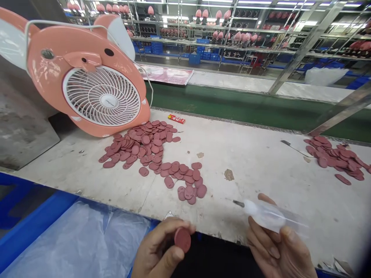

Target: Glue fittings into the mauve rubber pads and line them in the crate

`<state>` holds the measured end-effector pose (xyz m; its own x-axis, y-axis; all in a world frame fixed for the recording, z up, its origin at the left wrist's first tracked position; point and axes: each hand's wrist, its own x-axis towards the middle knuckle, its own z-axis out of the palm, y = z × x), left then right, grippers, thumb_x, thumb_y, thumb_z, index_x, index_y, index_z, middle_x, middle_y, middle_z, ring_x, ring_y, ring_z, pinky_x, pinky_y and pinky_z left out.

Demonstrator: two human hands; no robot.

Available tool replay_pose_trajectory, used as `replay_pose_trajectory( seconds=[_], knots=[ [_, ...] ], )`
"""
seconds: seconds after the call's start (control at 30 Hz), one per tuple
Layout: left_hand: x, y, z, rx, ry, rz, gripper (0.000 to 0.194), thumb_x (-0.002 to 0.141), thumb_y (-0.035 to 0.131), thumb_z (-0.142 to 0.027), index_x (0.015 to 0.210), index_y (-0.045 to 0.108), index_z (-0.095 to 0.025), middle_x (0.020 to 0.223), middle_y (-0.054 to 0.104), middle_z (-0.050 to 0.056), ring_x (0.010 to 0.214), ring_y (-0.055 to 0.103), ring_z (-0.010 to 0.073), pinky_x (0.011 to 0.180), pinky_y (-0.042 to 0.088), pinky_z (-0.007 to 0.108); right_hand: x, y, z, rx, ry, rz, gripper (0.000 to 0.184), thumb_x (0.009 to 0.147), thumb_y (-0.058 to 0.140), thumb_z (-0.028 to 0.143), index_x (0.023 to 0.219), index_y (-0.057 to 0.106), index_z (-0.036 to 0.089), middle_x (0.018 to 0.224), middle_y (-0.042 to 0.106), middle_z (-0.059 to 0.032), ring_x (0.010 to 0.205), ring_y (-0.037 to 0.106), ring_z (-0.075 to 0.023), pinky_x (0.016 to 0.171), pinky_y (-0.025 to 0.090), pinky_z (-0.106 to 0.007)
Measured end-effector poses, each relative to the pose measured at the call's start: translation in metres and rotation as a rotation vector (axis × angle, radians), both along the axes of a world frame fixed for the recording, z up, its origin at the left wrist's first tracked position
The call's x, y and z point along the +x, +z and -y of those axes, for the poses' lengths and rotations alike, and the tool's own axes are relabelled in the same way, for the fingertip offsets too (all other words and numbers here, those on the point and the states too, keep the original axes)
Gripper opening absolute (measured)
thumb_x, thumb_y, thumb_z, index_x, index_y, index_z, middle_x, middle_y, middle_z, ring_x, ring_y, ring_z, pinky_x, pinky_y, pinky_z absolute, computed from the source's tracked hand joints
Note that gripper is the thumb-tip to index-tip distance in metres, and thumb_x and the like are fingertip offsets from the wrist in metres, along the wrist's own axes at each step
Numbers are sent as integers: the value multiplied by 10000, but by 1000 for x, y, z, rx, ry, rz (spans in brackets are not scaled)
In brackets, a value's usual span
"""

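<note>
My left hand (162, 251) pinches a dark-red oval disc (182, 239) between thumb and fingers, just off the table's front edge. In my right hand (278, 243) is a clear squeeze bottle (269, 216) with a white cap and a thin dark tip pointing left; whitish content shows inside. Past my left hand, a loose heap of similar oval discs (145, 143) spreads over the white table, with a smaller cluster (188, 181) trailing toward me. Several of these discs show small holes.
An orange animal-shaped fan (107, 101) stands behind the heap at left. A small red packet (176, 119) lies near it. Another disc pile (339, 156) is at far right. A green conveyor belt (220, 104) runs behind the table. A plastic-lined blue crate (58, 208) sits at lower left.
</note>
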<state>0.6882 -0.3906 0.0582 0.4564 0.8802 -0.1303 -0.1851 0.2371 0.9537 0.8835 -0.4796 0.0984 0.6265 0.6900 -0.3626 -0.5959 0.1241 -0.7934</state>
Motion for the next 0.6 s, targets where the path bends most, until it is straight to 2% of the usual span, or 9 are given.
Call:
replay_pose_trajectory(
  seconds=[0.1,0.13,0.2,0.27,0.37,0.47,0.6],
  knots=[
    [-9,-7,-24,495,-55,-286,265,852,669,-332,1114,694,-358,1100,754,11,1106,622,228,965,479,332,-5,5,-3,-83,-25,-17,473,645,836,512,1032,707,274,529,305,96,443,170,-16,407,226,-112],
    [-11,-8,-33,613,-77,-370,309,862,657,-292,1161,660,-368,1163,736,6,1162,588,226,992,460,346,-8,7,-4,-87,-26,-17,469,662,818,542,1023,705,264,527,315,95,425,186,-9,400,226,-117],
    [-11,-11,-48,752,-128,-504,354,883,626,-268,1222,597,-363,1266,690,12,1254,521,238,1020,439,401,-12,9,-6,-92,-25,-9,476,702,770,596,1021,694,252,520,349,89,389,248,0,393,243,-125],
    [-9,-11,-59,808,-186,-616,324,914,576,-289,1233,565,-346,1334,646,26,1322,462,259,1068,378,498,-17,9,-8,-108,-26,19,501,708,752,625,1026,676,245,512,396,80,372,326,-3,392,258,-128],
    [-6,-10,-65,819,-274,-768,272,953,492,-320,1220,547,-314,1386,606,54,1378,412,271,1133,208,627,-21,6,-9,-152,-21,86,536,700,751,635,1037,648,231,504,441,69,368,380,-22,385,258,-136],
    [-5,-10,-62,806,-310,-843,276,971,438,-320,1230,527,-289,1374,614,89,1385,416,267,1141,138,663,-22,1,-8,-180,-11,135,554,704,741,633,1051,626,217,500,454,66,359,378,-34,375,255,-144],
    [-4,-8,-55,816,-292,-843,285,969,442,-305,1246,506,-293,1402,592,102,1395,407,268,1141,66,691,-20,-6,-9,-182,3,148,572,690,746,634,1055,618,213,484,453,69,346,376,-32,371,253,-136]
  ],
)
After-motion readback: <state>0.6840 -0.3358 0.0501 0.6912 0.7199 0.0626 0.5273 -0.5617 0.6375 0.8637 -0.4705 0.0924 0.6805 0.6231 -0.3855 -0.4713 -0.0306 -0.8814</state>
